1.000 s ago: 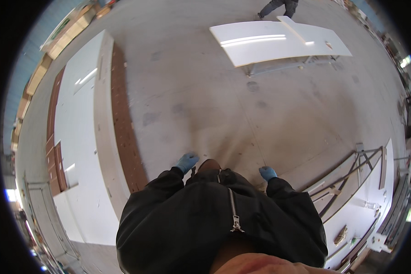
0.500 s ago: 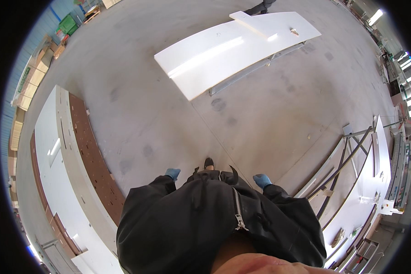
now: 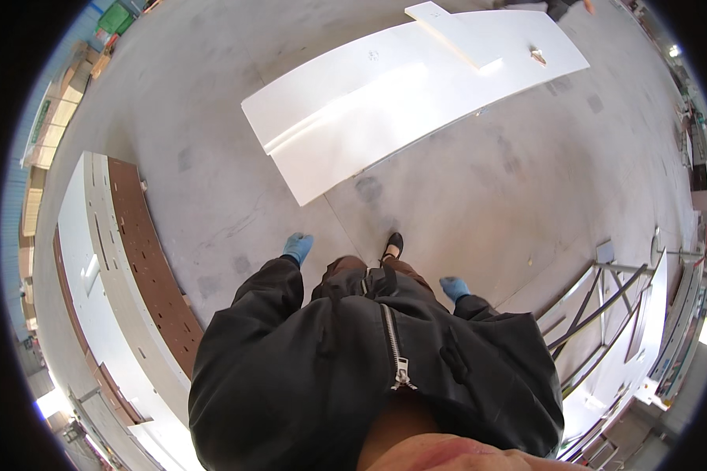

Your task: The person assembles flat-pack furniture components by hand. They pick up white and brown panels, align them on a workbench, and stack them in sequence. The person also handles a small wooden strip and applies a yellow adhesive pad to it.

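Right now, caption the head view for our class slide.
Blue-gloved left hand and right hand held apart, a black shoe between them, a long white panel ahead.

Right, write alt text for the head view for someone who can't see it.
The wearer's blue-gloved left hand and right hand hang apart past black jacket sleeves, holding nothing visible, above a grey floor. Ahead lies a large white panel with a narrow white board across it; layered white and brown boards lie left, a metal frame right.
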`<state>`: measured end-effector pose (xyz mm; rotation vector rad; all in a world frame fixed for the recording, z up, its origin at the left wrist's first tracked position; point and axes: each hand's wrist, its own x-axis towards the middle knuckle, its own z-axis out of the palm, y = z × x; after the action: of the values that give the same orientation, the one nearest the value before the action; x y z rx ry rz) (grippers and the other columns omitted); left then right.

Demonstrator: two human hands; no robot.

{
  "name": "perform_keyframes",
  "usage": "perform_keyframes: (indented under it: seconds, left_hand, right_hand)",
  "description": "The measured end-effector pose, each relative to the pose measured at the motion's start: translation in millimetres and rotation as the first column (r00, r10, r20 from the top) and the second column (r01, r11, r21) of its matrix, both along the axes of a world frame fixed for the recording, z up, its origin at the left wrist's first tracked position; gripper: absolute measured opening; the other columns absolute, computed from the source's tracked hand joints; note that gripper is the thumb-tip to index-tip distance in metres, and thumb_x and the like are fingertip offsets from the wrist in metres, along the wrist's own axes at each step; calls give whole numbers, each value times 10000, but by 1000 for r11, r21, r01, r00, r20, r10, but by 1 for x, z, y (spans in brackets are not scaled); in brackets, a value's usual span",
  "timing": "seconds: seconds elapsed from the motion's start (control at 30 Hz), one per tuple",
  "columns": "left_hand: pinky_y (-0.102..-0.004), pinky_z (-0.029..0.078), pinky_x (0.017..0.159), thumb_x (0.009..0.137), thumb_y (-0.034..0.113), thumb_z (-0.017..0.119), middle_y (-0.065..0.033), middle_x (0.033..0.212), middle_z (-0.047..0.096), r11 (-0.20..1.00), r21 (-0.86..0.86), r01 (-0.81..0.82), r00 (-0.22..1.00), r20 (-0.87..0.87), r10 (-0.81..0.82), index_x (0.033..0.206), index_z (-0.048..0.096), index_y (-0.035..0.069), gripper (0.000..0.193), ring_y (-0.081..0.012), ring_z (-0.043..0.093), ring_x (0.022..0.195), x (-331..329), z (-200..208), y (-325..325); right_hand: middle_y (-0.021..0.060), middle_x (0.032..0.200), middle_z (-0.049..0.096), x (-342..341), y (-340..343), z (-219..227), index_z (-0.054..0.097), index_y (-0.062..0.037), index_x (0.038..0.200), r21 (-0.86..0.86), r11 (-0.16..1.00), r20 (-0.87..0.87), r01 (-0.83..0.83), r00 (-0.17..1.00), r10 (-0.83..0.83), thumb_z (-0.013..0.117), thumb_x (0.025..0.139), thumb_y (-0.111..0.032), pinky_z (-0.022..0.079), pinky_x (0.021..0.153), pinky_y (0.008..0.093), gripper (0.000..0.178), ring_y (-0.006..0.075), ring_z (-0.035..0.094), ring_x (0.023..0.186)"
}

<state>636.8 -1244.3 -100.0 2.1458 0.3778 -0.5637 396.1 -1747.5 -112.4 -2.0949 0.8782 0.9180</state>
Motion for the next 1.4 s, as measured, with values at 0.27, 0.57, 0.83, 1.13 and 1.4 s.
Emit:
perform_keyframes:
  seconds: [0.27, 0.57, 0.83, 1.13, 1.4]
  left_hand:
    - [-404, 531, 874, 788, 386, 692, -177, 986, 744, 942, 198, -270, 948, -117, 296, 1024, 741, 26, 434, -295, 701, 970, 61, -38, 26]
    - [-375, 527, 800, 820, 368, 725, -111, 903, 734, 794, 157, -587, 778, -161, 607, 996, 733, 29, 382, -216, 673, 879, 211, -120, 82]
    - [-336, 402, 598, 919, 434, 650, -7, 758, 555, 753, 149, -640, 752, -75, 654, 1018, 672, 126, 324, -157, 503, 663, 330, -155, 104]
    - [-366, 472, 872, 949, 540, 576, -26, 1084, 672, 507, 175, -844, 457, -262, 850, 1247, 651, 83, 551, -209, 612, 987, 423, -141, 83]
    - [-332, 488, 968, 943, 656, 535, -68, 1336, 597, 501, -92, -860, 507, -250, 825, 1427, 524, 58, 769, -191, 573, 1180, 454, -154, 82]
  right_hand:
    - [183, 1217, 689, 284, -84, 54, 672, -70, 1245, -222, 933, 53, -284, 952, 302, 607, 891, -485, 494, 1002, 410, 550, 341, 646, 1157]
    - [175, 1289, 653, 508, -95, 27, 646, -111, 1300, -155, 939, 58, -307, 946, 319, 576, 892, -478, 457, 1059, 427, 553, 343, 602, 1228]
    - [190, 1331, 621, 704, -131, -28, 612, -57, 1320, -411, 855, 281, -316, 848, 449, 571, 932, -462, 461, 1059, 434, 563, 358, 584, 1239]
    - [202, 1401, 558, 894, -147, -102, 516, -15, 1377, -567, 794, 455, -219, 720, 524, 576, 942, -498, 450, 1062, 439, 653, 371, 533, 1290]
    - [215, 1438, 528, 961, -121, -136, 469, -16, 1439, -572, 810, 349, -126, 857, 379, 505, 910, -671, 426, 1089, 436, 843, 366, 521, 1314]
